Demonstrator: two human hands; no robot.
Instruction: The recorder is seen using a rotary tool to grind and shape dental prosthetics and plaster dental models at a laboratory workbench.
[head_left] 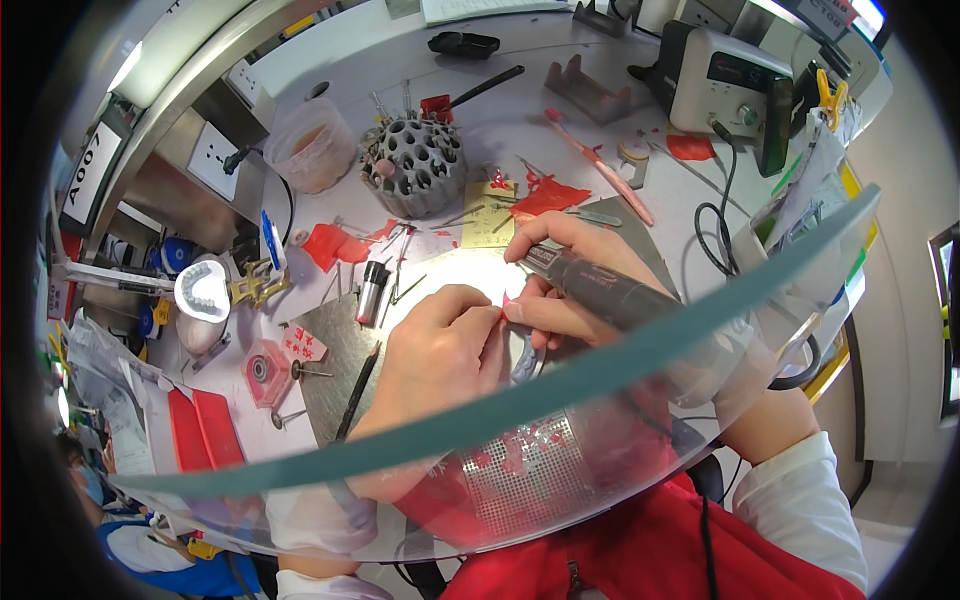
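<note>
My right hand (570, 285) is wrapped around a dark grey handpiece (610, 290), its slim front end pointing to the upper left. Its thumb and a fingertip meet my left hand's fingertips at a small pink piece (506, 298). My left hand (440, 345) is closed, fingers pinched together; what lies inside the grip is mostly hidden. Just below the meeting fingers, a grey-blue curved piece (524, 362) shows partly between the hands. Bright light falls on the work surface behind the fingertips.
A clear shield with a teal edge (520, 405) crosses in front of my forearms. Behind stand a grey bur holder (415, 165), a plastic cup (310, 145) and a control box (735, 85). A dental model (203, 290), black pen (360, 385) and pink toothbrush (605, 170) surround my hands.
</note>
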